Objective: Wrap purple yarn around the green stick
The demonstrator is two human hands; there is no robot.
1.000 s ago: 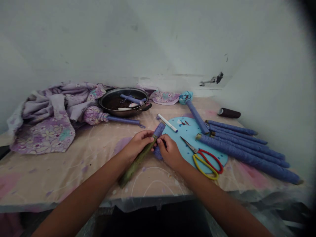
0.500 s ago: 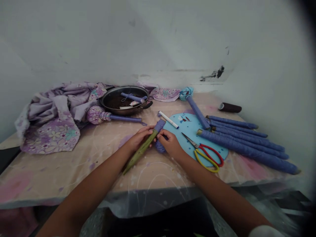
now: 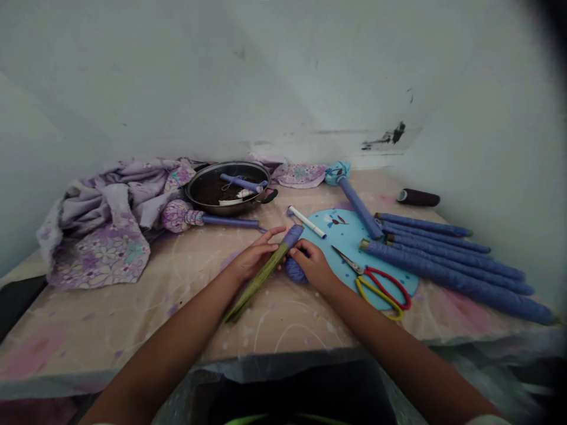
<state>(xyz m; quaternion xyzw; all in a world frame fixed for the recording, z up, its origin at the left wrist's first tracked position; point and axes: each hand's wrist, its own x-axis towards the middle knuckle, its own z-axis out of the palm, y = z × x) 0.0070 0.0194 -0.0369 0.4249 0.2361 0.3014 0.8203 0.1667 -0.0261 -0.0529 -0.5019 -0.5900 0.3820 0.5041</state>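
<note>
A green plant stalk (image 3: 261, 277) slants across the middle of the table, its upper end wrapped in blue-purple yarn (image 3: 293, 234). My left hand (image 3: 257, 255) supports the stalk from the left, thumb along it and index finger lifted. On the other side, my right hand (image 3: 313, 263) is closed on a ball of the same yarn (image 3: 294, 271), just beside the wrapped end. Part of the ball is hidden behind the fingers. A white marker (image 3: 307, 222) lies beyond my hands, and scissors (image 3: 371, 277) with red and yellow handles rest to the right.
Several blue-wrapped sticks (image 3: 452, 277) lie at right, near a light-blue round mat (image 3: 319, 221). A mallet-like stick with a blue cloth head (image 3: 337, 172) and a dark thread spool (image 3: 419, 198) lie behind. At left are floral cloth (image 3: 106, 236), a purple-headed stick (image 3: 177, 215) and a pan (image 3: 208, 206).
The view has shifted slightly, so everything appears a little lower and further right. My left index finger has lifted away from the stalk; my right hand stays at the yarn ball.
</note>
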